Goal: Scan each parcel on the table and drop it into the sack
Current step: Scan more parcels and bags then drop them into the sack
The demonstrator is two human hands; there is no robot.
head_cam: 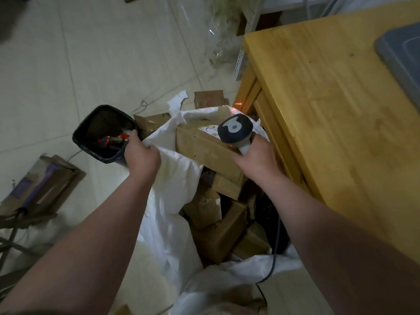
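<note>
Left hand (142, 153) grips rim of white sack (172, 178), fingers curled tight on cloth. Right hand (255, 160) wrapped round grey scanner (235, 130), holds it over sack. Big brown parcel (204, 148) lies on top inside sack, more boxes under it. Wood table (329, 110) just beside sack. Black bin (102, 133) on floor near left hand

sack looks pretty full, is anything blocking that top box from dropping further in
Yes: the large box lies across the sack's mouth, resting on smaller boxes piled beneath, which block its way down. The left hand grips the sack's rim; the right hand holds the scanner over the box.
</note>
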